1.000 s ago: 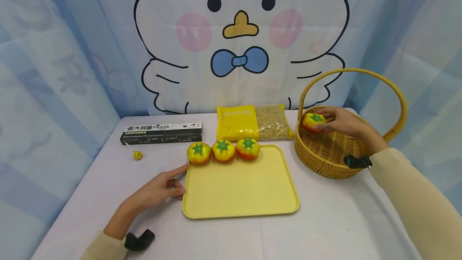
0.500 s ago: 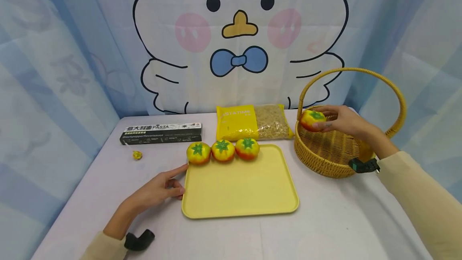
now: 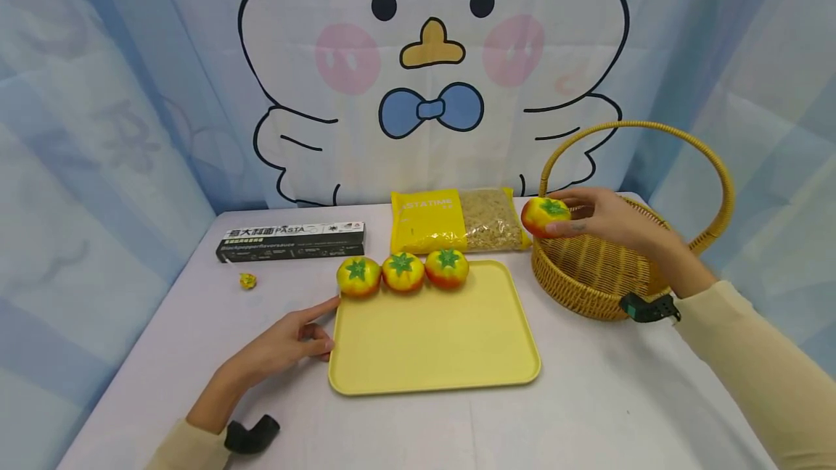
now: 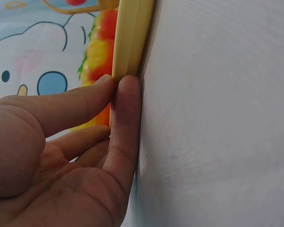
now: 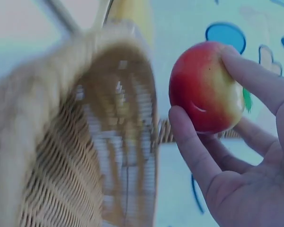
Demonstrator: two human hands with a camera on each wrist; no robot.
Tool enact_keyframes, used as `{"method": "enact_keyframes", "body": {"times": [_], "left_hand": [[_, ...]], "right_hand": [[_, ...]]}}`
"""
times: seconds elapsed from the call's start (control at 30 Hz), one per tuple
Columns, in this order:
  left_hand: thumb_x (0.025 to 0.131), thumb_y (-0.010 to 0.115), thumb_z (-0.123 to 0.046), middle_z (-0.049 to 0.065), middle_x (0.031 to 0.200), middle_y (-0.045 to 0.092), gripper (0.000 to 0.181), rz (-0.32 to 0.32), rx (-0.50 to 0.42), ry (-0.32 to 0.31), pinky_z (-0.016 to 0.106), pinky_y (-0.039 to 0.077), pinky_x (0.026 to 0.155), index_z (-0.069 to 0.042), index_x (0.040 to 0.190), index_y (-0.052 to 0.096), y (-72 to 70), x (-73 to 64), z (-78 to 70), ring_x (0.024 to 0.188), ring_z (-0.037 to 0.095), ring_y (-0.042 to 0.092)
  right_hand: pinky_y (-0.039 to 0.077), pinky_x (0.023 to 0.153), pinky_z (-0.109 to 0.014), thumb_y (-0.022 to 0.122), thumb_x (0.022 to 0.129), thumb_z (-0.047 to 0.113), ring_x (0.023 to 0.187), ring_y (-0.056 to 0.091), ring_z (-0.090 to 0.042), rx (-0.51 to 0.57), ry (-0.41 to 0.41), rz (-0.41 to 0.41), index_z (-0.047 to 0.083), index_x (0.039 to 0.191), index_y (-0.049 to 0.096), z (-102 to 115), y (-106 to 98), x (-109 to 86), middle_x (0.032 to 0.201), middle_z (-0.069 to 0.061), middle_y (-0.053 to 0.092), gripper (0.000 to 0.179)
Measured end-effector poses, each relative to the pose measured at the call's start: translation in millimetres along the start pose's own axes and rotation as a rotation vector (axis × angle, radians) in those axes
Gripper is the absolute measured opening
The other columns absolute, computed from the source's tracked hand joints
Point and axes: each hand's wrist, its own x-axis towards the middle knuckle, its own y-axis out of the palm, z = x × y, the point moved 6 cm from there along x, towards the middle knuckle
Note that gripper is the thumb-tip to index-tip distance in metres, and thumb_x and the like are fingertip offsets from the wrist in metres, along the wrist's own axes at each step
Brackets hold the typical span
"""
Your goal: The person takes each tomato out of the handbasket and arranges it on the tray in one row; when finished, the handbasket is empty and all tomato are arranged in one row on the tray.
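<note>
My right hand (image 3: 604, 220) holds a red-and-yellow toy tomato (image 3: 537, 217) with a green star-shaped top, at the left rim of the wicker basket (image 3: 575, 297). In the right wrist view, thumb and fingers grip the tomato (image 5: 206, 90) from its sides, apart from the basket. My left hand (image 3: 284, 345) touches the left edge of the yellow tray (image 3: 434, 347), one finger stretched to its upper corner. In the left wrist view, fingertips rest against the tray's side (image 4: 132, 38). Three similar tomatoes, left (image 3: 358, 277), middle (image 3: 403, 272) and right (image 3: 447, 269), line the tray's far edge.
A yellow pasta bag (image 3: 460, 220) lies behind the tray. A black-and-white pasta box (image 3: 291, 241) lies at the back left, with a small yellow crumpled piece (image 3: 247, 281) in front. The basket's tall handle (image 3: 682, 138) arches upward. A printed curtain (image 3: 431, 158) hangs behind the table.
The right hand has lifted the tomato slightly and carried it left, from inside the basket to its left rim. The left hand, tray and other tomatoes have stayed in place.
</note>
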Motion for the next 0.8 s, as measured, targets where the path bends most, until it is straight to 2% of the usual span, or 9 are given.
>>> {"method": "enact_keyframes", "body": {"times": [0.3, 0.6, 0.8], "left_hand": [[0.101, 0.071, -0.011, 0.009, 0.100, 0.069, 0.079, -0.006, -0.006, -0.004, 0.032, 0.045, 0.079, -0.014, 0.168, 0.030, -0.5, 1.4, 1.3, 0.086, 0.019, 0.067], [0.101, 0.071, -0.010, 0.009, 0.099, 0.070, 0.079, -0.005, 0.000, 0.009, 0.034, 0.047, 0.084, -0.014, 0.168, 0.030, -1.8, 2.4, 3.8, 0.087, 0.019, 0.068], [0.101, 0.070, -0.010, 0.009, 0.098, 0.070, 0.079, -0.003, 0.004, 0.020, 0.034, 0.047, 0.086, -0.013, 0.168, 0.030, -0.9, 3.6, 4.0, 0.087, 0.018, 0.068]], "right_hand": [[0.055, 0.104, -0.055, 0.081, 0.095, 0.038, 0.126, 0.064, -0.037, -0.033, -0.084, -0.017, 0.008, 0.152, 0.056, 30, 29, 1.8, 0.147, -0.021, 0.062, 0.069], [0.060, 0.096, -0.046, 0.083, 0.093, 0.037, 0.118, 0.071, -0.033, 0.000, -0.084, 0.017, 0.010, 0.151, 0.057, 40, 58, 11.7, 0.149, -0.023, 0.061, 0.069], [0.058, 0.099, -0.047, 0.083, 0.093, 0.035, 0.118, 0.069, -0.035, 0.019, -0.058, 0.034, 0.009, 0.153, 0.055, 41, 74, 15.0, 0.147, -0.024, 0.061, 0.071]]}}
